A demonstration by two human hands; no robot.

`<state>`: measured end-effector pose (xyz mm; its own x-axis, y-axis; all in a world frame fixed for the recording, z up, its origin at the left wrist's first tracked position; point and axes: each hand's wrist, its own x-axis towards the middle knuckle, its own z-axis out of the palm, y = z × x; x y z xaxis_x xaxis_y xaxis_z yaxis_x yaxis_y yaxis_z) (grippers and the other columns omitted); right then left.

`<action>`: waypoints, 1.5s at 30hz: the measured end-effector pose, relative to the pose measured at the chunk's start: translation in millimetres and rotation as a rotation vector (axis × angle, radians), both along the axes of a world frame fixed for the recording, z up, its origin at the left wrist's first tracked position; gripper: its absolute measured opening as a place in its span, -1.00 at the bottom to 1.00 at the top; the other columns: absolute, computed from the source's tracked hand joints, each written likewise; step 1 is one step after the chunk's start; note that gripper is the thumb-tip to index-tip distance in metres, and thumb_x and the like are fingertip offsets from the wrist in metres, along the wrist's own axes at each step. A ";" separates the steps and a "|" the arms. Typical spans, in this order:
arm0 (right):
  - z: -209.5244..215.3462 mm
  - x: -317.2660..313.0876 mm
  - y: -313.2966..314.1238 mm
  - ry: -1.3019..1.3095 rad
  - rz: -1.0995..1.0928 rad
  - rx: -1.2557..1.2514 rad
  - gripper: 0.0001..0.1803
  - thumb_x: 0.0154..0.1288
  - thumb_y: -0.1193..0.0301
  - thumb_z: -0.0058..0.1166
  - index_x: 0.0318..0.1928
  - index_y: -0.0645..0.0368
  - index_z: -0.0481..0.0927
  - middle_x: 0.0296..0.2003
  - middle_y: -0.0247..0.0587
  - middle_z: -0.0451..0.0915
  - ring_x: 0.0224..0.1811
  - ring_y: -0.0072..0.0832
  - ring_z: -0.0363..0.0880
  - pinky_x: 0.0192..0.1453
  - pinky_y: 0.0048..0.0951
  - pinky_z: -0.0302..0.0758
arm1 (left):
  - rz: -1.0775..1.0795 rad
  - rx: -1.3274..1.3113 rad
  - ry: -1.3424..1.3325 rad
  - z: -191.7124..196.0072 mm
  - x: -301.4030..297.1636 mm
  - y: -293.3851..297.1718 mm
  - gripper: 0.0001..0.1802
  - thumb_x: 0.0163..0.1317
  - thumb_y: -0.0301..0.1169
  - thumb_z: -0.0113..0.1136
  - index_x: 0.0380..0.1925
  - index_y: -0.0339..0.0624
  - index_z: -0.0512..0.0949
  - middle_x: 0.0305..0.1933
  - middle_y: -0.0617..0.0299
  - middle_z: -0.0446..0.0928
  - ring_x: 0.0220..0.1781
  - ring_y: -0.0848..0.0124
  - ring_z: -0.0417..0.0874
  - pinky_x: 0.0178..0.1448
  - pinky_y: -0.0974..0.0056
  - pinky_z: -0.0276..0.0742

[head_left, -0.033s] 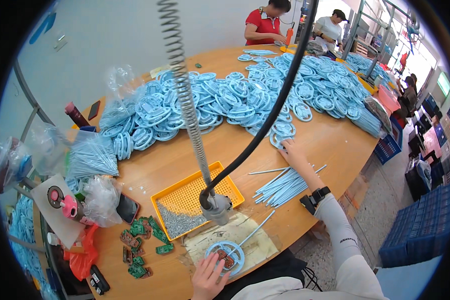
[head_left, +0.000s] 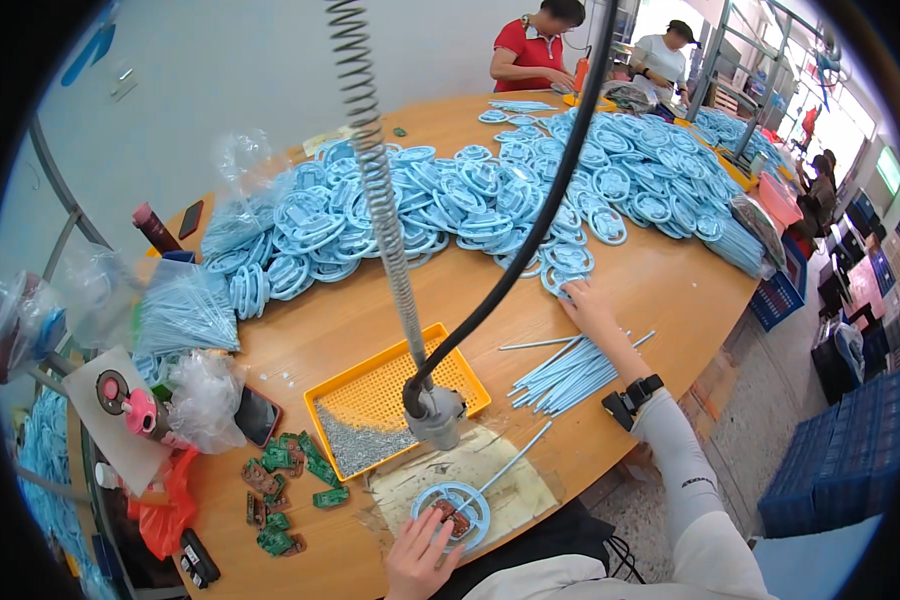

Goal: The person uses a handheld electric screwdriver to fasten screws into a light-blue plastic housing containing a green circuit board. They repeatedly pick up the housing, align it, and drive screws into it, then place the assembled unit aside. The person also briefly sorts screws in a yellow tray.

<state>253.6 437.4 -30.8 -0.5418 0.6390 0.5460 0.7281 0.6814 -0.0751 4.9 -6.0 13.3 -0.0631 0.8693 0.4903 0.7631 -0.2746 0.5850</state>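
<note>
On a worn pale sheet [head_left: 510, 480] at the front of the table lies a light-blue round plastic frame [head_left: 481, 505] with a small brown circuit board [head_left: 458, 521] in it. A thin blue rod [head_left: 515, 458] stretches from the board up to the right. My left hand [head_left: 417, 558] rests on the frame's left side, fingers stretched out with their tips at the board. Farther off, my right hand [head_left: 592, 305] reaches to the near edge of the pile, its fingers closed on the rim of another round plastic frame [head_left: 554, 281]. Loose blue rods [head_left: 565, 378] lie beside my right forearm.
A spring-hung tool [head_left: 436, 418] with a black cable hangs over a yellow tray [head_left: 475, 375] of small metal parts. Green and brown circuit boards [head_left: 275, 540] lie left. A big heap of blue frames [head_left: 470, 200] spans the back. Two people work beyond; blue crates [head_left: 835, 455] stand right.
</note>
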 end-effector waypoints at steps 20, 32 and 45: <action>104.0 -100.7 -306.9 0.049 0.708 -0.765 -0.44 0.07 0.29 0.27 0.10 0.14 0.44 0.16 -0.05 0.35 0.19 -0.05 0.32 0.22 -0.14 0.30 | 0.161 -0.683 -1.503 8.4 44.2 -28.2 -0.60 0.42 -0.37 -0.08 0.20 -0.26 0.27 0.00 0.15 0.51 -0.01 0.46 0.59 -0.04 0.36 0.57; 82.8 -119.8 -292.7 -0.116 0.852 -0.938 -0.28 -0.05 0.31 0.40 0.17 0.15 0.41 0.26 0.10 0.25 0.28 0.02 0.26 0.32 -0.14 0.27 | 0.159 -0.549 -1.306 5.4 17.5 -42.3 -0.57 0.50 -0.25 -0.29 0.08 -0.42 0.35 -0.10 0.00 0.59 -0.12 0.35 0.66 -0.03 0.31 0.57; 50.4 -132.8 -285.1 -0.200 0.978 -0.890 -0.26 -0.10 0.35 0.41 0.15 0.18 0.41 0.30 0.10 0.21 0.34 0.01 0.20 0.38 -0.14 0.22 | 0.212 -0.696 -1.395 -19.7 -8.2 -38.1 -0.40 0.39 -0.42 -0.03 0.39 -0.21 0.07 -0.27 0.09 0.64 -0.48 0.44 0.68 -0.54 0.50 0.47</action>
<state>120.8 152.4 19.6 -0.9992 0.0394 0.0071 0.0226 0.7010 -0.7128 -3.3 -44.1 -6.5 -0.2519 0.8077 -0.5330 -0.4770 0.3756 0.7946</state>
